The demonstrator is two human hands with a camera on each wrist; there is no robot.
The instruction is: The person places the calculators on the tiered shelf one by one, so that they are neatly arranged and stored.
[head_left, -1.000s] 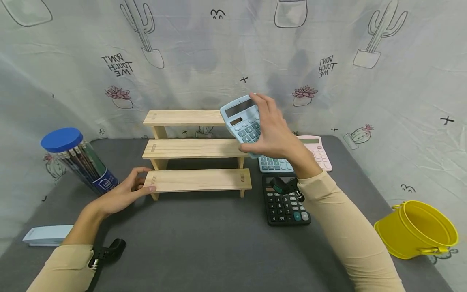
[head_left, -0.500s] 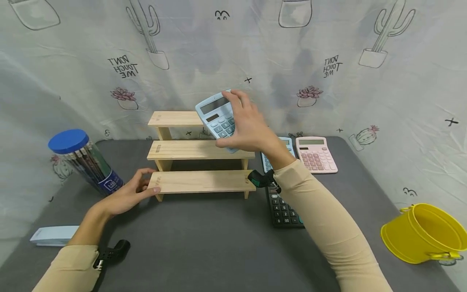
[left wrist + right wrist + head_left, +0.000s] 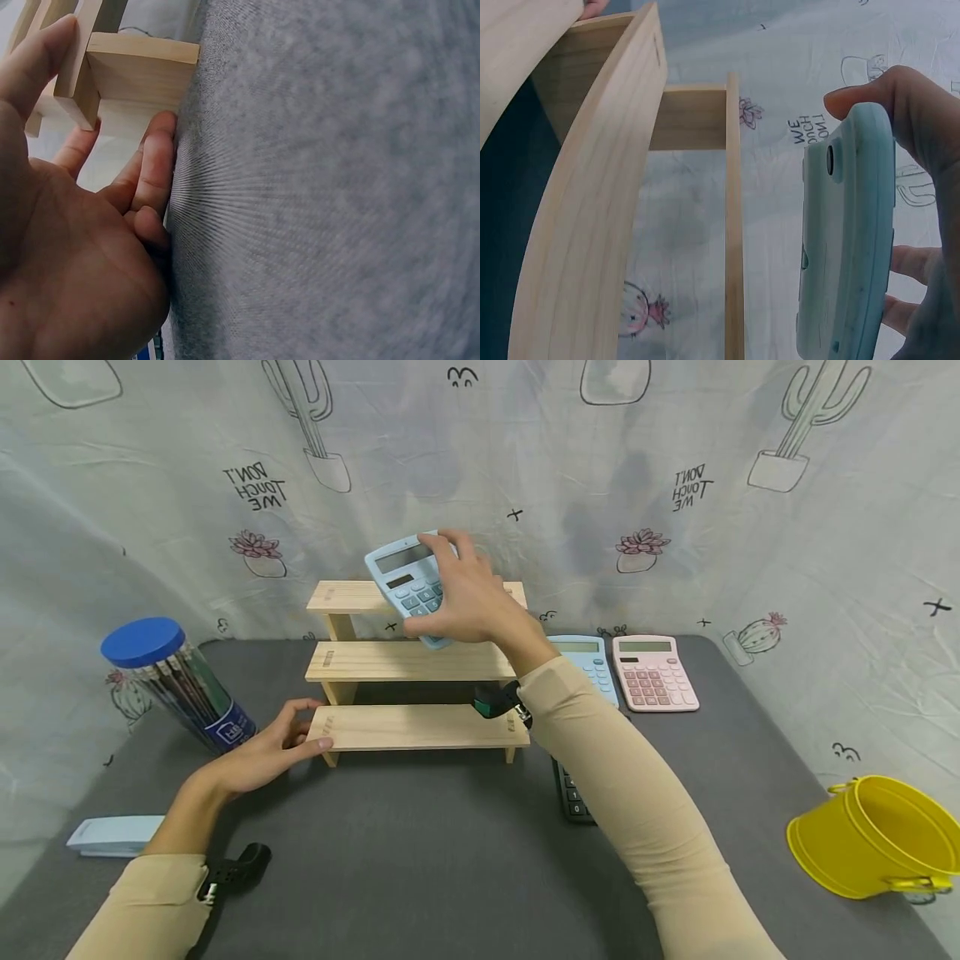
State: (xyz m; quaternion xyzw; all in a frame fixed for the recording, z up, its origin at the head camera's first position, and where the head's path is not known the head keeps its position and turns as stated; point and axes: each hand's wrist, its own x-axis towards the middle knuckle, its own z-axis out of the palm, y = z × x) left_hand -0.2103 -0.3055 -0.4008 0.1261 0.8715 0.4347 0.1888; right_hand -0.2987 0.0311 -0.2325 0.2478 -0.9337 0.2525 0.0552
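My right hand (image 3: 476,597) holds a light blue calculator (image 3: 397,578) by its edges, tilted above the middle step and in front of the top step of a three-step wooden display shelf (image 3: 420,727). The right wrist view has the calculator (image 3: 847,247) edge-on, apart from the boards, with fingers on both sides of it. At the shelf's left end, my left hand (image 3: 258,758) grips the lowest board between thumb and index finger. In the left wrist view the other fingers of that hand (image 3: 82,255) lie along the grey tabletop.
A blue-lidded pencil jar (image 3: 180,685) leans at the left, behind a pale blue stapler-like object (image 3: 116,835). Right of the shelf lie a second blue calculator (image 3: 581,647), a pink calculator (image 3: 655,672) and a black calculator (image 3: 573,797), partly covered by my sleeve. A yellow bucket (image 3: 840,843) stands far right.
My right hand has carried the blue calculator leftward, from the shelf's right end to around its middle. The left hand keeps its grip on the shelf, which stays put.
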